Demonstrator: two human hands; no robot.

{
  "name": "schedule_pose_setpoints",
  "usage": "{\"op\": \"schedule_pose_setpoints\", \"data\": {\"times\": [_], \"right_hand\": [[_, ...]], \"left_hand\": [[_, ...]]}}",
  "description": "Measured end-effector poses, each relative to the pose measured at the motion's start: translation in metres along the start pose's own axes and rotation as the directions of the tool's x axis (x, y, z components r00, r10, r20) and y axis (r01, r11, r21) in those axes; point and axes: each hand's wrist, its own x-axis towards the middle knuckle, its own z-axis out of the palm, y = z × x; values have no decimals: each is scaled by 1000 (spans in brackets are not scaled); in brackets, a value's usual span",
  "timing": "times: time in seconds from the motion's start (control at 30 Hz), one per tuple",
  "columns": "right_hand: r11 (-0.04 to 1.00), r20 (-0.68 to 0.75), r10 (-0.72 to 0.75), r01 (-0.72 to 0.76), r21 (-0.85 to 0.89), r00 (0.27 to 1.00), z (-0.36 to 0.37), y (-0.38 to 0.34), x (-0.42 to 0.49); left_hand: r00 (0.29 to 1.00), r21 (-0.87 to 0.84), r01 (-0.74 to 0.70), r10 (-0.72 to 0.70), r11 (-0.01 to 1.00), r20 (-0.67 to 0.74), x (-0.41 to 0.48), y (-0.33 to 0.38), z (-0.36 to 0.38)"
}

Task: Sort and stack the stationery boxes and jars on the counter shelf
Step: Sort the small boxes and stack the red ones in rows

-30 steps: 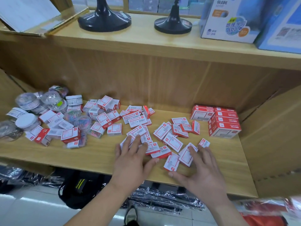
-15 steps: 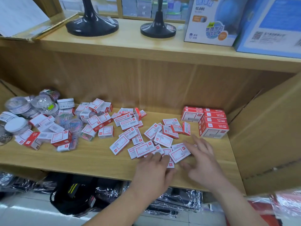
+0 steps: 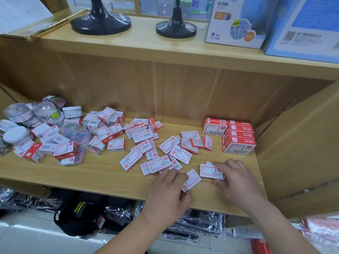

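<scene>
Shelf point(image 3: 102, 173) is holding loose boxes point(image 3: 165, 149) mid, jars point(image 3: 18, 116) left. L hand point(image 3: 168, 193) is gripping a box point(image 3: 191, 179), R hand point(image 3: 236, 178) pinching 2nd box point(image 3: 209, 171), front edge. Gathering step; next prob. needs aligning both onto stack point(image 3: 236, 138).

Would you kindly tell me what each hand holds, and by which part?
The left hand pinches one small box by its near left edge; the right hand grips a few stacked boxes across their right end.

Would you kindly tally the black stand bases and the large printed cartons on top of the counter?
Black stand bases: 2
Printed cartons: 2
Total: 4
</scene>
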Motion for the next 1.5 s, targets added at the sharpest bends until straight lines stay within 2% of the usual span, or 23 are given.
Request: {"op": "schedule_pose_setpoints", "data": {"times": [0.07, 0.13, 0.23, 0.33, 0.5, 0.6, 0.73, 0.97, 1.07, 1.27, 1.37, 1.5], "right_hand": [[999, -37, 39, -38, 20, 999, 2, 2, -6], [995, -134, 87, -78, 68, 987, 6, -1, -11], [961, -220, 264, -236, 145, 939, 19, -7, -16], [910, -200, 397, -356, 212, 896, 26, -12, -16], [856, -118, 505, -479, 193, 855, 23, -21, -5], [830, -78, 533, -503, 242, 843, 17, -24, 1], [855, -154, 466, -399, 331, 871, 13, -39, -2], [859, -252, 347, -198, 472, 903, -10, -101, 27], [893, -280, 264, -124, 432, 923, -15, -129, 56], [946, -192, 218, -159, 282, 957, -9, -181, 123], [953, -203, 242, -193, 233, 949, 2, -184, 140], [929, -150, 252, -196, 314, 956, 14, -183, 144]], "left_hand": [[998, -22, 10, -12, 1000, -57, 2, -2, -6], [995, -49, 43, -47, 998, -86, 7, -6, -10], [994, -66, 67, -72, 996, -78, 11, -13, -11], [993, -88, 85, -91, 993, -71, 14, -19, -12], [993, -92, 106, -111, 990, -49, 18, -35, -16], [993, -109, 102, -108, 989, -47, 18, -48, -23], [991, -180, 92, -107, 979, -77, 18, -66, -35], [987, -165, 127, -142, 978, -79, 22, -104, -53], [982, -108, 149, -160, 983, -99, 26, -125, -64], [979, -13, 188, -189, 982, -80, 43, -160, -80], [973, -74, 224, -227, 972, -38, 53, -164, -79], [982, -248, 182, -190, 952, -9, 45, -168, -80]]}}
